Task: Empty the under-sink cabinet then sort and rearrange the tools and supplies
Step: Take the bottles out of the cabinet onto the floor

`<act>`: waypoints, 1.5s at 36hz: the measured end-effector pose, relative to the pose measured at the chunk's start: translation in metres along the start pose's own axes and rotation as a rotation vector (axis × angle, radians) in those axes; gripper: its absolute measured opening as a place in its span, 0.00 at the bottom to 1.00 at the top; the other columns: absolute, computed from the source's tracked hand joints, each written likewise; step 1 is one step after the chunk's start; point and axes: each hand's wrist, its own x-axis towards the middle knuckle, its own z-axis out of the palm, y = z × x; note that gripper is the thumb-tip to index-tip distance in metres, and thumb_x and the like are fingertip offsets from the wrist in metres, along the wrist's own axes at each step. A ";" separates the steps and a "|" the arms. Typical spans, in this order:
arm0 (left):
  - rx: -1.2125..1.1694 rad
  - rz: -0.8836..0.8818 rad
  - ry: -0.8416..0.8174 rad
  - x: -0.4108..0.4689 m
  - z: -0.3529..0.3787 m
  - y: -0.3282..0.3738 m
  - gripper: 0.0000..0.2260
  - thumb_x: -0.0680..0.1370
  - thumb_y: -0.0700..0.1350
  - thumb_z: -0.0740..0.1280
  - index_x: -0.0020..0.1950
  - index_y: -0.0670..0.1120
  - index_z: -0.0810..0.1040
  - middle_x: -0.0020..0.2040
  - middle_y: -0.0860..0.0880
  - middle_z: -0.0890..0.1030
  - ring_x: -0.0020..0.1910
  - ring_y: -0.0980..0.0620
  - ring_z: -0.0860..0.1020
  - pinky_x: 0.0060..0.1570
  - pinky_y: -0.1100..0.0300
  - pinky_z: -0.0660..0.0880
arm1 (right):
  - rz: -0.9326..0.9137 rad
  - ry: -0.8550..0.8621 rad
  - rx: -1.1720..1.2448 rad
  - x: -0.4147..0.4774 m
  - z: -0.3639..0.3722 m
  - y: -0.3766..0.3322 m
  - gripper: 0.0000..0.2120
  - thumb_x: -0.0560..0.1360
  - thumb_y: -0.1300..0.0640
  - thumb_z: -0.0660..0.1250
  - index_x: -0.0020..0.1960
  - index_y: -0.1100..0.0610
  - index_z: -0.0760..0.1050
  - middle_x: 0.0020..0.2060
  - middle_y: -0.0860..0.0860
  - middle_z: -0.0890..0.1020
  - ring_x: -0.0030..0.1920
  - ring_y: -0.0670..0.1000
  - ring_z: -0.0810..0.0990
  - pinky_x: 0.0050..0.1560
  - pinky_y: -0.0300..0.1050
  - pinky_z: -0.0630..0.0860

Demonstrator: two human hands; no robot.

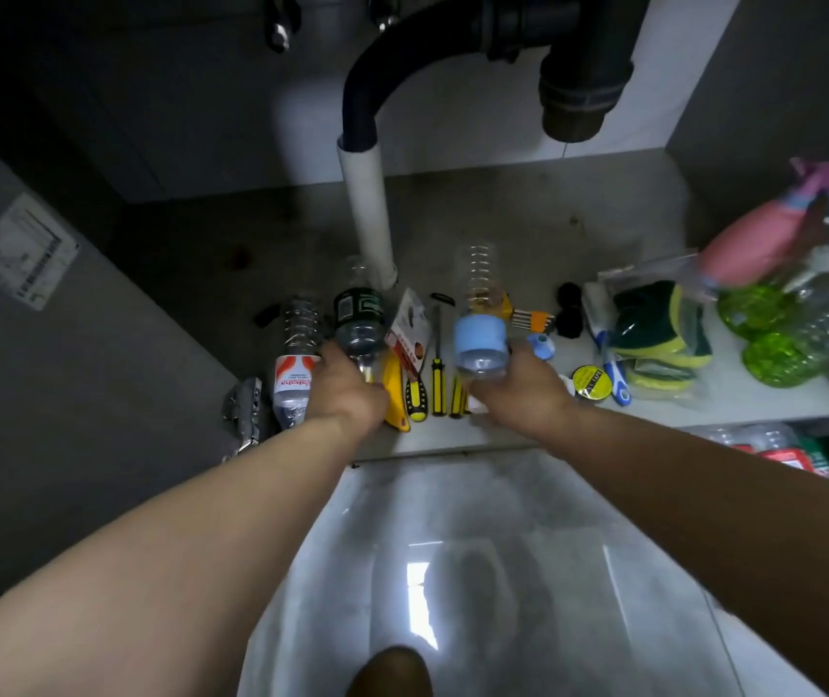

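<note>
My left hand grips the lower end of a clear bottle with a dark green label, lying on the cabinet floor. My right hand holds a clear bottle with a light blue label by its near end. A third bottle with a red and white label lies to the left. Between my hands lie a yellow utility knife, a carded pack and several black-and-yellow screwdrivers.
A white drain pipe stands behind the bottles, under black plumbing. To the right lie a yellow tape roll, a blue-handled brush, bagged sponges, green spray bottles and a pink bottle. Cabinet floor behind is bare.
</note>
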 end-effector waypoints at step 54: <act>0.106 0.333 -1.070 -0.219 0.145 0.083 0.31 0.77 0.39 0.73 0.71 0.50 0.58 0.52 0.52 0.75 0.46 0.51 0.82 0.48 0.47 0.84 | 0.468 -0.287 1.149 -0.157 -0.099 0.224 0.27 0.76 0.36 0.67 0.65 0.54 0.79 0.56 0.58 0.84 0.58 0.60 0.83 0.62 0.60 0.78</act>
